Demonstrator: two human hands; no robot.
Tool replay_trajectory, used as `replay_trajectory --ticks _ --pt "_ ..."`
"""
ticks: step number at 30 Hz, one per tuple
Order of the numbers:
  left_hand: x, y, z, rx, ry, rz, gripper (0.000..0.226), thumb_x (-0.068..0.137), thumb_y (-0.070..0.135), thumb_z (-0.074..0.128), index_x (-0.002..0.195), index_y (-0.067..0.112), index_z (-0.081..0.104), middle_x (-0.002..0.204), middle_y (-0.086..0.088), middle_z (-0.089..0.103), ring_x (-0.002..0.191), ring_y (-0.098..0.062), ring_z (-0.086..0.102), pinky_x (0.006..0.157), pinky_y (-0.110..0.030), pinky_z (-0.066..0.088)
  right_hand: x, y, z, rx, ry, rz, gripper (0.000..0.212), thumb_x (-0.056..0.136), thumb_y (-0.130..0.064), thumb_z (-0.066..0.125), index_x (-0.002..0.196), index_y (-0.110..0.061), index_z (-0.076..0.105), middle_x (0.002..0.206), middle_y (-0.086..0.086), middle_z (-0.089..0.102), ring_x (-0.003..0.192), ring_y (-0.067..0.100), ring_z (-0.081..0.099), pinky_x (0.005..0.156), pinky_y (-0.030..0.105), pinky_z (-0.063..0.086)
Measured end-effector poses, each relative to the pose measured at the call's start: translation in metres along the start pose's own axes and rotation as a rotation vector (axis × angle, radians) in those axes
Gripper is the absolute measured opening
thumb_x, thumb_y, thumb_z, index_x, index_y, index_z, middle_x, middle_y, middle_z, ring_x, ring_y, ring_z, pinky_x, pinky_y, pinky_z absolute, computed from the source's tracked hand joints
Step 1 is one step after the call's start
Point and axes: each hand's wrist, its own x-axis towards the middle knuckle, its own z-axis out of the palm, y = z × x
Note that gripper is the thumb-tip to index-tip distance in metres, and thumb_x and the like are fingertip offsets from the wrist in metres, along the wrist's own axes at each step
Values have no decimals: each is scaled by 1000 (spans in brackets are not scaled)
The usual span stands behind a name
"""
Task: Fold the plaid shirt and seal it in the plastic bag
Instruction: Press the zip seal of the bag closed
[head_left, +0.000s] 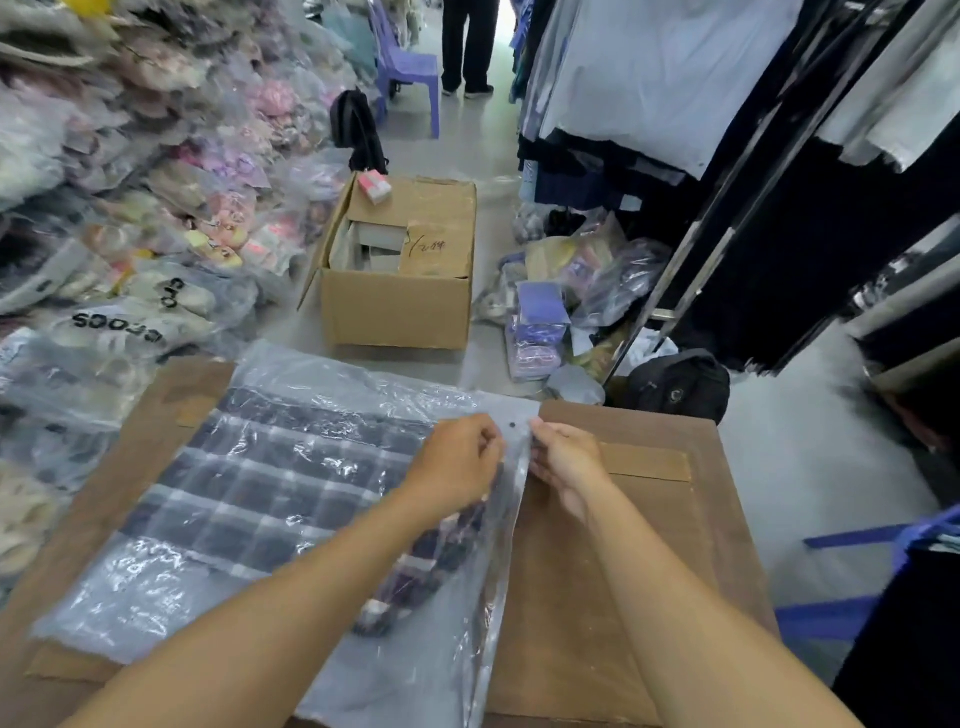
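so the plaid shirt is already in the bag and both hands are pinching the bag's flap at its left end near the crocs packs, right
Not quite: the head view shows the shirt inside the bag, but the left hand and right hand pinch the flap at the bag's right end, away from the crocs packs.

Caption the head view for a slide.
Both hands, left and right, pinch the plastic bag flap over the plaid shirt.

"crocs" on clear bags (119, 325)
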Motion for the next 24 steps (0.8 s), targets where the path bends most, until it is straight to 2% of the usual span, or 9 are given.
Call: replay_trajectory --ticks 3,5,7,10,13,18,20,22,24 --pt "45 6 -2 216 36 140 25 97 19 51 117 16 66 117 -6 66 113 -30 56 97 -44 45 7 -4 -3 -33 3 -40 18 97 -18 65 96 -3 74 86 13 70 65 16 60 53 19 52" --pt "69 8 -1 324 -52 150 30 99 24 50 126 19 62 128 -4 64 124 -30 50 103 -44 39 12 -6 -3 -110 9 -100 18 96 -21 67 98 -5 77 88 8 75 72 18 66 64 27 59" --pt "90 6 -2 321 -135 133 25 98 32 54 116 23 69 115 -1 72 117 -28 58 98 -42 41 16 -8 -3 -206 23 -185 15 95 -23 68 90 -14 78 86 3 76 79 19 66 76 35 59" --pt "107 6 -3 210 -197 106 15 91 38 66 90 24 72 84 6 70 91 -22 63 90 -41 46 18 -12 -5 -259 8 -264 16 95 -26 67 83 -19 75 84 3 74 77 17 63 72 31 51" --pt "114 9 -7 78 -218 72 16 88 34 71 77 23 68 70 7 64 73 -19 59 82 -41 51 21 -12 -8 -369 12 -309 18 93 -33 69 80 -21 72 89 5 76 84 24 67 81 39 53" --pt "126 12 -7 22 -56 20 18 89 33 68 83 16 70 82 1 69 83 -23 63 87 -45 53 12 -22 -16 -588 -111 -312 24 93 -30 70 81 -8 74 79 5 72 72 16 59 68 31 47" --pt "134 14 -11 18 23 -15 17 90 33 67 79 20 69 85 3 69 91 -26 65 91 -46 52 9 -20 -20 -697 -204 -262 24 92 -31 71 79 -11 73 82 11 76 70 16 63 73 35 53" --pt "140 19 -14 41 92 -24 23 90 33 66 68 26 63 77 12 64 98 -27 65 95 -47 50 8 -16 -28 -800 -301 -193 21 91 -29 72 74 -16 71 83 12 77 70 15 67 79 39 58" --pt "144 26 -15 60 112 -30 29 91 33 66 64 30 58 76 15 61 102 -26 64 97 -46 48 5 -15 -35 -856 -369 -139 18 92 -24 71 76 -16 71 85 11 77 73 13 69 82 36 61"
